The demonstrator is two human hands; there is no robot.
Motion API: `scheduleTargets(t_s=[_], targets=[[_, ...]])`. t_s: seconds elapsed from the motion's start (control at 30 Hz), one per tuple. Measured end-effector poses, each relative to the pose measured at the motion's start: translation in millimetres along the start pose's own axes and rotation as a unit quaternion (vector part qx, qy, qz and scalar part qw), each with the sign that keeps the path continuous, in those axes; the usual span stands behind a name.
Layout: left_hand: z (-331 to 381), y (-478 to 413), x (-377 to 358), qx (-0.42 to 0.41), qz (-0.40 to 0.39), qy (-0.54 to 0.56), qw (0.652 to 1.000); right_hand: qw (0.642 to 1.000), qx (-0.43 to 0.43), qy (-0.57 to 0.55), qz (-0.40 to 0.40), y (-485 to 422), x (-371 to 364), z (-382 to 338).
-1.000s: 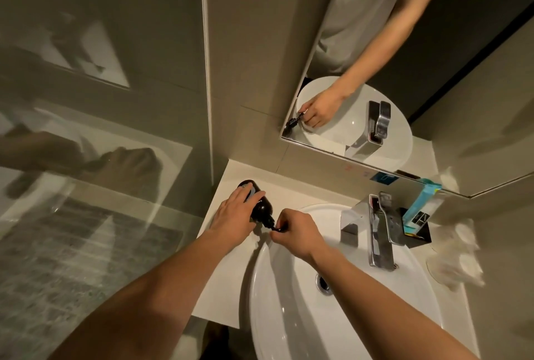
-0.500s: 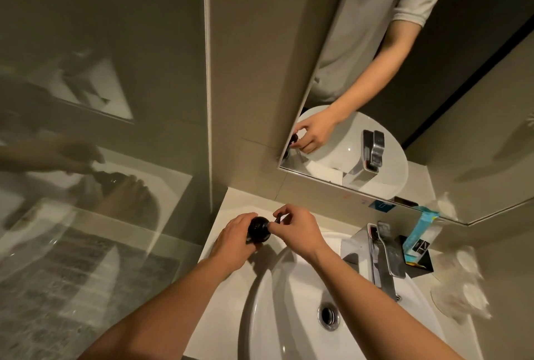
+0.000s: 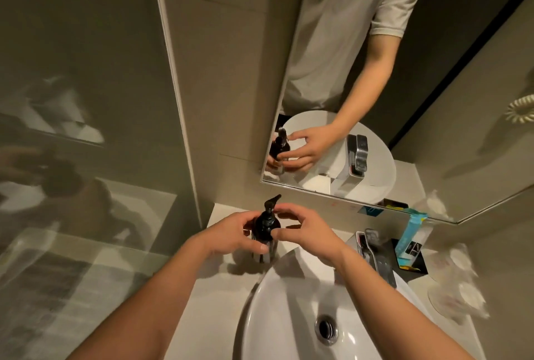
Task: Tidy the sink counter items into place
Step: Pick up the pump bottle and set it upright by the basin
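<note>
While both hands are steadying it, the dark glossy pump bottle with a black spout (image 3: 265,229) is standing upright on the pale counter (image 3: 219,296), just beside the rim of the white oval basin (image 3: 289,302) and near the back-left corner. The left hand (image 3: 231,234) is wrapping its fingers around the bottle's body; the right hand (image 3: 310,234) is pinching the bottle's shoulder with thumb and fingertips, so the 2 hands are both grasping it. Being so close to the basin's edge, the bottle could be tipping into the bowl if either hand lets go unevenly or brushes the pump. The basin is holding nothing but its metal drain (image 3: 326,328). Right of the chrome faucet (image 3: 375,255), a black tray (image 3: 411,265) is holding a blue packet (image 3: 411,232); whether more lies in it is unclear.
</note>
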State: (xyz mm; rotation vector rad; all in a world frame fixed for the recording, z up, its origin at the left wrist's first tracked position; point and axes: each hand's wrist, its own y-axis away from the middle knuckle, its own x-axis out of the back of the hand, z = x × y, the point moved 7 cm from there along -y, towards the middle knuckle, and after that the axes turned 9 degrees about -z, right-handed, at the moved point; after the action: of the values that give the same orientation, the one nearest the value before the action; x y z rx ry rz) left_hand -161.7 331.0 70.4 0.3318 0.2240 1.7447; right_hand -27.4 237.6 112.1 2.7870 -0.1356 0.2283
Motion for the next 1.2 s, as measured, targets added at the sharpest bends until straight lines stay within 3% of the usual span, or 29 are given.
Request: scheduleTargets(t_s=[0.17,0.33,0.5,0.77,0.97,1.2], targets=[[14.8,-7.7,-5.4,0.022,-0.105,-0.01,0.994,0.997,0.024,-0.019,-0.077,3.9,6.1,-22.6],[14.5,-15.7,-6.9,0.021,-0.141,0.01,0.99,0.997,0.055,-0.022,-0.049,6.6,12.6,-23.9],[-6.2,-20.9,-6.7,0.013,-0.071,0.091,0.993,0.994,0.086,-0.019,0.065,8.3,20.4,-12.5],[-34.2,-33.2,-11.2,-0.024,0.17,0.067,0.983,0.966,0.064,-0.009,0.251,2.7,19.8,14.9],[-51.2,-60.9,-17.3,-0.041,0.158,0.112,0.98,0.952,0.037,0.017,0.305,-4.1,25.3,30.4],[-73.5,-90.0,-12.8,-0.022,0.119,0.115,0.986,0.971,0.032,-0.054,0.231,-15.2,39.7,52.1]])
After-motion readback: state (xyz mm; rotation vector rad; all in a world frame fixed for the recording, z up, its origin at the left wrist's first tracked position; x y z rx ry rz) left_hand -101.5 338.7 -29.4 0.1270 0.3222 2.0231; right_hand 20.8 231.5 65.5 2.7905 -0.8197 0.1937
